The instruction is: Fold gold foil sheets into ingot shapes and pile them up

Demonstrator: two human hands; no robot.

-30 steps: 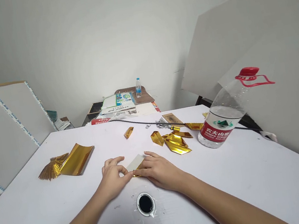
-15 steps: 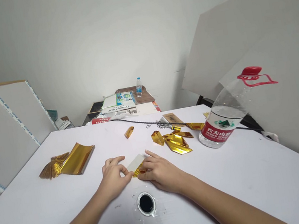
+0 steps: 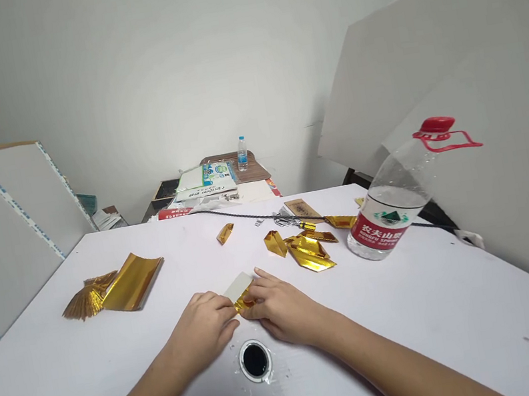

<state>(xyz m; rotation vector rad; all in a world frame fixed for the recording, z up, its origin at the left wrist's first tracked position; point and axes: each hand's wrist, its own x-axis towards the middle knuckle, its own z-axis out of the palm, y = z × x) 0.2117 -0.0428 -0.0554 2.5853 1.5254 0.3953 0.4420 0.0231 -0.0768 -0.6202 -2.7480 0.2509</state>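
A small sheet of gold foil paper point(image 3: 239, 289), partly folded, lies on the table between my hands. Its pale back faces up at the far side, and shiny gold shows along the near fold. My left hand point(image 3: 208, 323) has its fingers bent together at the paper's left end, with the thumb tucked below. Over the right part of the paper, my right hand point(image 3: 278, 305) presses with thumb and fingers closed on the fold. My fingers hide part of that fold. Just nearer than the paper, a round black disc with a white rim point(image 3: 256, 361) sits in the table.
A stack of gold sheets point(image 3: 132, 282) and a fanned gold bundle point(image 3: 83, 299) lie left. Folded gold pieces point(image 3: 310, 251) lie right, near a yellow-handled tool point(image 3: 306, 225). A large water bottle point(image 3: 387, 204) stands at right. A black cable point(image 3: 247, 215) crosses the back.
My left hand has gone from a thumb-and-finger pinch with raised fingers to fingers drawn together at the paper's left end. The right hand stays on the fold. The view has shifted slightly.
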